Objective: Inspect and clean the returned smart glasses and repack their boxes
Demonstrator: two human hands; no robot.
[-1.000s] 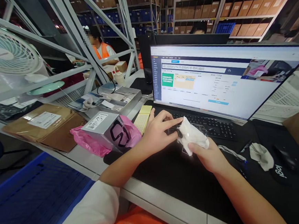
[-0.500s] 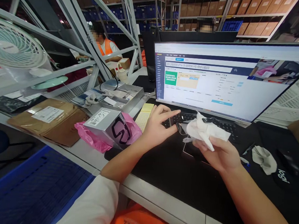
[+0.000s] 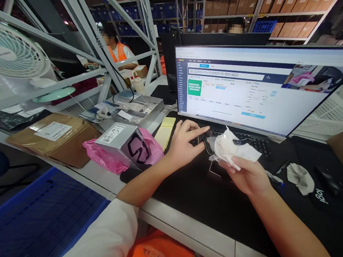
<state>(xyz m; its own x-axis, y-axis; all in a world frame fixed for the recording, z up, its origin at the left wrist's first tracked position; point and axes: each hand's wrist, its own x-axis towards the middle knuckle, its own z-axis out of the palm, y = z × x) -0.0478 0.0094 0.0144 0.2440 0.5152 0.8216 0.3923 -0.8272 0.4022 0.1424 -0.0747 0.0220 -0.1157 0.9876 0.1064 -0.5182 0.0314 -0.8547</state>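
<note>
My left hand (image 3: 186, 143) pinches, between thumb and forefinger, the edge of what looks like a pair of thin-framed glasses (image 3: 210, 144) with a clear lens. Its far part is covered by a crumpled white tissue (image 3: 229, 147), which my right hand (image 3: 247, 172) grips from below. A small dark piece shows over the top of the tissue. Both hands are above the black desk mat (image 3: 190, 193), in front of the keyboard (image 3: 259, 145). Under the tissue, a flat dark thing with a light edge (image 3: 217, 169) lies partly hidden on the mat.
To the left are a silver box (image 3: 115, 140) on pink plastic, a yellow note pad (image 3: 163, 134), an open grey box (image 3: 146, 106) and a brown parcel (image 3: 53, 135). A monitor (image 3: 236, 94) stands behind. At right lie a grey cloth (image 3: 300, 178) and a mouse (image 3: 329, 180).
The right hand and the tissue have shifted slightly left, closer to the left hand, and more of the clear lens shows between them. The left hand keeps its pinch. The monitor's page has changed slightly.
</note>
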